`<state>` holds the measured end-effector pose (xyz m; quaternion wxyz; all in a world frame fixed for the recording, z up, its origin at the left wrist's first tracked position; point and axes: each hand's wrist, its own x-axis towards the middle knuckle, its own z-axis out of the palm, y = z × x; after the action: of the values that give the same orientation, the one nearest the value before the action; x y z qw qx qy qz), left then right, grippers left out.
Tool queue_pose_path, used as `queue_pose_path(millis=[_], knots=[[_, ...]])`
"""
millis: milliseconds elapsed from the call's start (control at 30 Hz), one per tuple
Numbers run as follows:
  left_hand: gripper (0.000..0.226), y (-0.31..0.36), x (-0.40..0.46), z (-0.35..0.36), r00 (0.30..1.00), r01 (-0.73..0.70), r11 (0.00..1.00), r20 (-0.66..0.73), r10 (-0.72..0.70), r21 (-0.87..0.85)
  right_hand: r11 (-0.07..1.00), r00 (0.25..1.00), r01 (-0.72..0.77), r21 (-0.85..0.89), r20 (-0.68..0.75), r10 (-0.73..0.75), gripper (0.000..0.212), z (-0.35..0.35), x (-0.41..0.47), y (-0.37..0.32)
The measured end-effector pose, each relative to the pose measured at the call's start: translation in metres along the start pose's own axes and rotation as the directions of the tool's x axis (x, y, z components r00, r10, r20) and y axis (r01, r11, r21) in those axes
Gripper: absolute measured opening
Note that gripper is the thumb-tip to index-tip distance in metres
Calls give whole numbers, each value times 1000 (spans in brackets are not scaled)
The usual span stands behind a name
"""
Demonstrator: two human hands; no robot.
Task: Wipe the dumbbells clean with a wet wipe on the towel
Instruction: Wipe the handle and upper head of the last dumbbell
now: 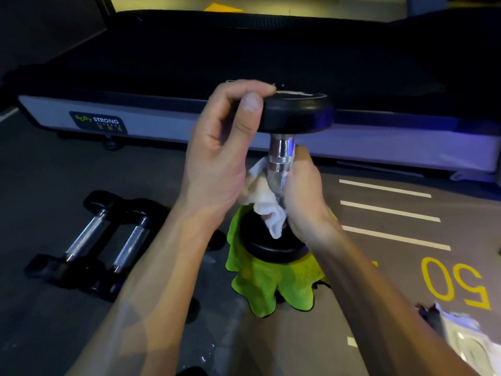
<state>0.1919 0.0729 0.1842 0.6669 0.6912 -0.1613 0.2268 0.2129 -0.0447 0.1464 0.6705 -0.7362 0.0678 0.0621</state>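
On green towel, upright black dumbbell, chrome handle

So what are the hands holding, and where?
The left hand grips the upright dumbbell by its top black head. The right hand holds the white wet wipe round the metal handle.

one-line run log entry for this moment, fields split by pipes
left hand holds top of upright dumbbell | right hand wipes handle with wet wipe | base on towel
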Motion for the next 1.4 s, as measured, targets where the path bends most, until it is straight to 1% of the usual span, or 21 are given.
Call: queue_pose_path(millis=[33,133,200,267,333,367,433,533,600,633,733,800,900,967,1067,1133,1200,1233,1300,1367,1400], knots=[[21,1,-2,-1,1000,-9,1000,-4,9,8,997,998,51,-65,-28,-53,54,1,-6,-1],[16,1,-3,-4,999,-9,999,-33,10,42,989,992,115,-91,-40,-119,60,-1,-30,0],[13,2,-2,-2,998,12,997,-69,-7,70,969,978,201,-146,-23,-206,49,-3,-49,3],[11,3,-2,2,994,14,994,-108,-3,106,949,953,301,-90,66,-296,40,-6,-67,10],[7,7,-3,8,989,-1,988,-145,24,155,951,945,308,41,105,-311,43,-14,-75,14],[6,9,-4,12,985,1,985,-169,28,172,949,943,312,35,107,-314,41,-19,-77,13],[12,13,-6,20,977,6,979,-209,38,206,933,939,343,-113,51,-339,29,-27,-74,13],[17,18,-6,29,975,5,963,-214,55,269,847,913,392,-358,39,-406,15,-35,-59,17],[15,18,-4,29,979,-2,957,-195,61,289,821,916,397,-411,127,-380,20,-44,-44,23],[15,17,-3,27,980,-8,956,-186,65,293,837,912,406,-366,215,-349,23,-52,-36,25],[14,15,-4,27,987,-24,964,-144,65,265,913,820,370,-172,522,-234,39,-81,-20,26],[15,15,-4,28,990,-35,965,-124,69,259,919,768,360,-163,611,-192,44,-89,-15,23],[14,13,-1,27,985,-20,963,-160,65,267,917,816,348,-194,545,-195,45,-85,-14,22],[13,11,1,25,982,-14,965,-179,63,263,901,879,354,-250,417,-230,45,-74,-22,25],[13,11,0,27,982,-14,965,-180,63,261,839,930,366,-403,135,-341,27,-57,-38,30],[14,13,-1,30,983,-24,963,-167,71,269,837,934,353,-418,97,-345,22,-52,-38,29],[14,13,-2,30,986,-41,961,-143,83,274,871,936,323,-370,262,-235,20,-58,-28,21],[13,12,-2,28,988,-46,962,-133,85,269,890,899,311,-334,407,-161,24,-65,-20,15],[13,11,-1,26,990,-41,966,-124,75,257,921,762,287,-263,645,-54,36,-78,-8,1],[13,11,0,24,990,-31,967,-126,65,252,937,659,264,-229,752,-2,41,-84,-2,-6],[13,11,1,24,990,-28,969,-128,61,246,937,652,266,-227,758,-2,42,-84,-2,-5]])
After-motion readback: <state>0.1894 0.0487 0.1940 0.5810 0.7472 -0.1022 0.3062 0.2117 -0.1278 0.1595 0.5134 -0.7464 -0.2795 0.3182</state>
